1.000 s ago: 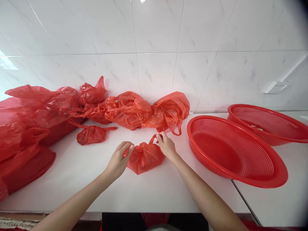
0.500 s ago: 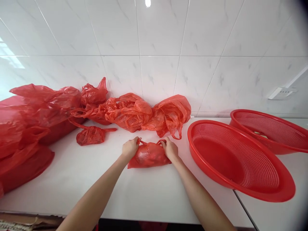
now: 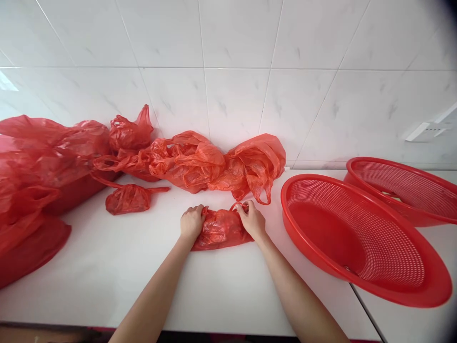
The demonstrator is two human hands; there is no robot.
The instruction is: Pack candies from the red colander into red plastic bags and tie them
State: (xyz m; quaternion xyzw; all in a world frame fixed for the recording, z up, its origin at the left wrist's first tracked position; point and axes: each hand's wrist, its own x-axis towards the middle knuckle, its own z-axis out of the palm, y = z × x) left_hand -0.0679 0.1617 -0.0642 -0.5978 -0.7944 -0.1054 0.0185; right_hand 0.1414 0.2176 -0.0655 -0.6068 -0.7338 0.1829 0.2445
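ok so you've got both hands on the one red bag (image 3: 222,230), which sits on the white table (image 3: 117,276) right in front of you, roughly midway across the near part; your left hand (image 3: 192,221) is clamped on its upper left end, fingers curled over a bunched bit of plastic, and your right hand (image 3: 253,220) is pinching a thin strap (image 3: 242,206) at the upper right, so the two hands are apart with the bag between them; it's bulging and wrinkly, lying wider than it is tall, and I can't tell what's inside; near your left hand, a bit further left, there's a small tied-looking bag (image 3: 128,199) lying alone with a strap stretched out toward you; behind your hands a row of crumpled bags (image 3: 193,164) runs along the foot of the tiled wall (image 3: 235,38), and on the far left some big bags (image 3: 39,186) are heaped up and cut off by the edge of view; over on your right there's a red front basket (image 3: 321,228) with mesh sides, tilted, and a rear basket (image 3: 407,178) partly hidden behind it, with something pale (image 3: 392,196) in it, too small to make out
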